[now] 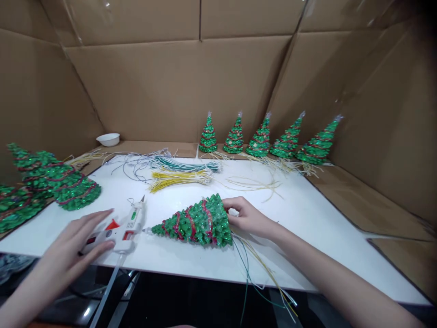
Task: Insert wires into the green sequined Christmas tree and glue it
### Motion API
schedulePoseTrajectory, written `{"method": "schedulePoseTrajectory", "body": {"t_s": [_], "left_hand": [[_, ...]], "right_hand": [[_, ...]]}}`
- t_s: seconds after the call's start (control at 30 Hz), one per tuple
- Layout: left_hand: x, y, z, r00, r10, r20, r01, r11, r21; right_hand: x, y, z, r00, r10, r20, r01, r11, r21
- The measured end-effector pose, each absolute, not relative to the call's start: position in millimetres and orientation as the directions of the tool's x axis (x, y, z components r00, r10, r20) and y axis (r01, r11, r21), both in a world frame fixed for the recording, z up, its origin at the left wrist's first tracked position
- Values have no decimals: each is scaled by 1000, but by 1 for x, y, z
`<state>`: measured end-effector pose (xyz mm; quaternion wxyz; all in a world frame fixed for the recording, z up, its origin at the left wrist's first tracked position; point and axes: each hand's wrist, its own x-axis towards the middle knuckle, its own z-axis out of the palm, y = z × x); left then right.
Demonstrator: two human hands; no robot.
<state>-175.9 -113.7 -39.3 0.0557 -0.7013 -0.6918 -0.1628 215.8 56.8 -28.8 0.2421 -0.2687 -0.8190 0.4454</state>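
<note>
Near edge of the white rectangular worktop board (pixel 327 255), left part: left hand (pixel 73 248), palm down, fingers spread and extended, fingertips resting on the rear of a white hot-glue gun with red trigger (pixel 118 232); no closed grip. Gun lying on its side, nozzle toward the far edge, translucent glue stick (pixel 105 291) projecting past the near edge.

Near edge, centre: green sequinned cone-shaped miniature Christmas tree with red garland bands (pixel 193 223), lying on its side, tip toward the glue gun, base toward the right. Right hand (pixel 247 216) at the tree's base, fingers curled and clamped on the base rim. Thin green, yellow and white wires (pixel 262 273) trailing from the base over the near edge.

Left edge: further green sequinned trees (pixel 68 184) heaped on their sides, partly off the board.

Middle of the board: bundle of yellow wires (pixel 180 177), with a few loose yellow strands (pixel 256 184) to its right.

Far edge: bundle of green wires (pixel 184 165) and loose white and grey wires (pixel 136 159) beside it.

Beyond the far-left corner, on the brown cardboard surface (pixel 362 200): small white bowl (pixel 108 139).

Beyond the far edge, centre to right: row of five upright green sequinned trees (pixel 261 136), spaced side by side, wire leads spread at their bases, against the brown cardboard wall (pixel 170 82).
</note>
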Motion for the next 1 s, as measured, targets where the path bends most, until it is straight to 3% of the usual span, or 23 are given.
{"method": "schedulePoseTrajectory", "body": {"t_s": [0.37,0.7,0.83,0.9,1.0], "left_hand": [[-170,-93,-44,21,952,306,969,-95,228],[-164,-88,-24,-85,950,301,993,56,104],[-170,-86,-20,-67,924,375,998,59,31],[-164,-82,-12,-77,903,423,997,63,49],[-139,-71,6,-49,909,415,985,-24,171]], "right_hand": [[216,57,-27,-744,651,151,229,461,-858],[216,55,-27,-734,661,157,219,448,-867],[216,55,-27,-741,656,147,227,450,-864],[215,55,-28,-743,653,149,223,451,-864],[215,55,-28,-739,658,145,219,438,-872]]}}
